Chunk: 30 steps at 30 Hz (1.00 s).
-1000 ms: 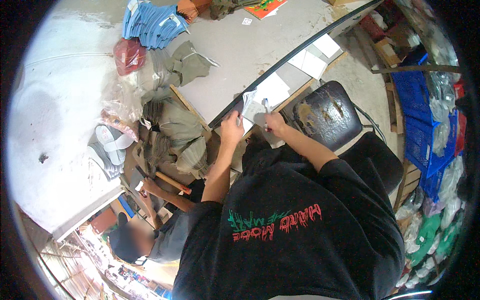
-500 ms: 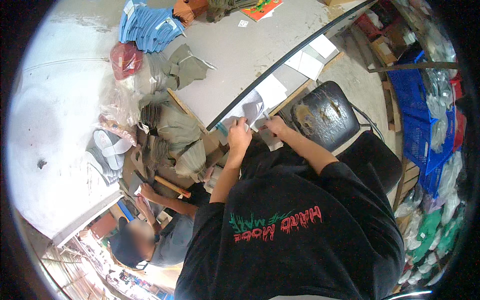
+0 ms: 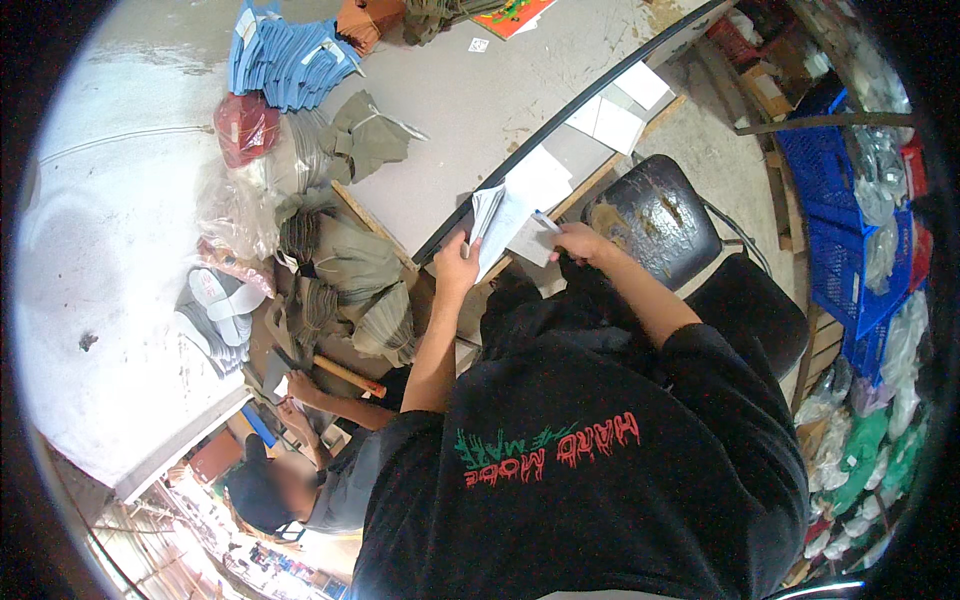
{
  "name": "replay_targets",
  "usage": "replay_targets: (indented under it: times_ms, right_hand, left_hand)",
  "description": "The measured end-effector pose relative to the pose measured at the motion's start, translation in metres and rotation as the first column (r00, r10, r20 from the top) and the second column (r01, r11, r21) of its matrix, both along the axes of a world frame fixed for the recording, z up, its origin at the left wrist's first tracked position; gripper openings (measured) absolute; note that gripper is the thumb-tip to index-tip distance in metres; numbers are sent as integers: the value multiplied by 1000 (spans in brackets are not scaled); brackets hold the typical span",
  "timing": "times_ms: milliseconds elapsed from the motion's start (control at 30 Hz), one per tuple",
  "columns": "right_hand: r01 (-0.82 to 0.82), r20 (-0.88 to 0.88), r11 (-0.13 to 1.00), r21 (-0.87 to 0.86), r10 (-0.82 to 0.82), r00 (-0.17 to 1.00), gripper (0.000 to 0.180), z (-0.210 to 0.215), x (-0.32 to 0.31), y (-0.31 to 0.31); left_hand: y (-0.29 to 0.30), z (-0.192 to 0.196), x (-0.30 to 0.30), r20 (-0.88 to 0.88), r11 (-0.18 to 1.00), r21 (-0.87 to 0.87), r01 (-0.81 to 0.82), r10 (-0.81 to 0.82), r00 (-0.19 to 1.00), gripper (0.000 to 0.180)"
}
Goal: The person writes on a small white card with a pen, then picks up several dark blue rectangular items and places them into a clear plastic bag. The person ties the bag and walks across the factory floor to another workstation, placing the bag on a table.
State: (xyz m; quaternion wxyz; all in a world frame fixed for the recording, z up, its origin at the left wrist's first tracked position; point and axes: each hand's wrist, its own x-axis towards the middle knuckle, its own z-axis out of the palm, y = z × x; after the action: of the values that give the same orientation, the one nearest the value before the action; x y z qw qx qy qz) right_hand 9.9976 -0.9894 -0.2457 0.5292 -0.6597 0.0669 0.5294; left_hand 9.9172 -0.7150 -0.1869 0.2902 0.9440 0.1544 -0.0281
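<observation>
Now left hand (image 3: 457,268) holds papers (image 3: 497,222), right hand (image 3: 575,240) just beside

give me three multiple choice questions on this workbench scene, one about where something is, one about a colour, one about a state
1. Where does the stack of blue sheets lie?
A. at the far left of the table
B. on the black chair
C. in a blue crate

2. What colour are the plastic crates on the person's right?
A. red
B. blue
C. white

3. What is the left hand doing with the sheaf of white papers?
A. resting flat on it
B. holding it up, bent open
C. hanging clear of it

Answers:
1 A: the blue stack sits at the table's far left part, by a red bag.
2 B: the stacked lattice crates are blue.
3 B: the left hand grips the papers' lower edge and they curve upward, while the right hand holds a pen beside them.
</observation>
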Motion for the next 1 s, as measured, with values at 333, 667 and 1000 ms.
replay_targets:
  times_ms: [333, 667, 1000]
  right_hand:
    - [-2, -133, 997, 82, 13, 991, 43, 38, 18, -78]
    - [16, 33, 996, -85, -13, 999, 27, -38, 5, 56]
    - [67, -4, 990, -127, -68, 998, 28, -16, 7, 65]
  left_hand:
    - [8, 7, 8, -88, 995, -96, 25, -34, 996, 32]
    - [0, 0, 5, -18, 999, 4, 45, -45, 999, 29]
    - [-19, -10, -39, -162, 992, -126, 30, -50, 986, 81]
